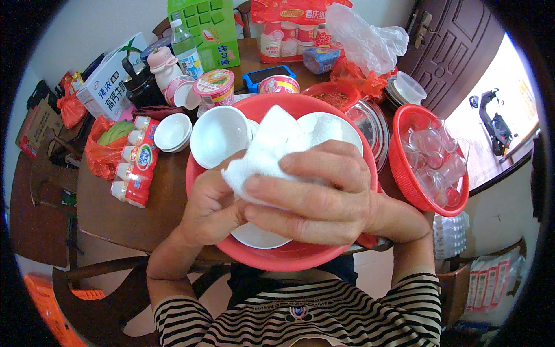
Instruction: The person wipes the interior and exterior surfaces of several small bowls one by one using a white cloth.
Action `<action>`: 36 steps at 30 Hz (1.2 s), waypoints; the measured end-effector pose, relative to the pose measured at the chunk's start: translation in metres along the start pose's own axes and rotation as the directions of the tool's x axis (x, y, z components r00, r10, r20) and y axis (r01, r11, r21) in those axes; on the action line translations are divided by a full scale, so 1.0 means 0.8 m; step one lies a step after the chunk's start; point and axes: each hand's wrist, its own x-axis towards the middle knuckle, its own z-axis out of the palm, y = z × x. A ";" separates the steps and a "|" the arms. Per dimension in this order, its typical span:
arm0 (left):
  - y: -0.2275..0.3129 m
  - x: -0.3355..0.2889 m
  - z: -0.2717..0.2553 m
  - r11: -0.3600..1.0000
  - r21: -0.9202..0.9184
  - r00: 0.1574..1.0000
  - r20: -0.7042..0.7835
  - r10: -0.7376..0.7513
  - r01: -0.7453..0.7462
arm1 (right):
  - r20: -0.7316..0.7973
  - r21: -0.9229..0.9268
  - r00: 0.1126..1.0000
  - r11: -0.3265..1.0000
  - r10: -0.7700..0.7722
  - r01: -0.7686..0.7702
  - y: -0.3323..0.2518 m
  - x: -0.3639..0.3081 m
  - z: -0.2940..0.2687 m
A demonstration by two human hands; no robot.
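White, soft cloth [260, 168] is bunched between the left hand [211, 211] and the right hand [326, 194], above a round, red plastic basin [274, 263]. The right hand's fingers [312, 199] curl over the cloth from the right, close together, pressing it toward the left hand. The left hand grips from the other side, its thumb near the right fingertips; its other fingers are mostly hidden, so I cannot tell how they are set. Whether the cloth covers something is also unclear. Inside the basin, a deep white bowl [219, 137] sits tilted at the left. The basin overhangs the near edge of the dark brown wooden surface [110, 222]. Left of it stand stacked small white bowls [172, 132]; to its right, a red perforated plastic basket [400, 168] holds clear glass cups [430, 141].
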 end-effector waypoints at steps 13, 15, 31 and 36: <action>0.008 0.007 0.003 0.995 0.097 1.000 -0.021 -0.013 0.015 | 0.103 0.414 0.873 0.777 0.477 -0.474 0.034 0.007 -0.008; 0.003 0.009 0.002 0.998 0.010 0.997 -0.061 0.055 -0.055 | 0.077 0.377 0.884 0.807 0.462 -0.455 0.034 0.004 -0.004; 0.018 0.007 0.004 0.990 0.143 1.000 0.029 0.000 -0.004 | 0.091 0.439 0.873 0.767 0.479 -0.467 0.032 0.008 -0.014; 0.013 0.005 0.001 0.995 0.098 0.998 0.054 -0.025 0.020 | 0.114 0.498 0.895 0.755 0.432 -0.428 0.037 0.001 -0.006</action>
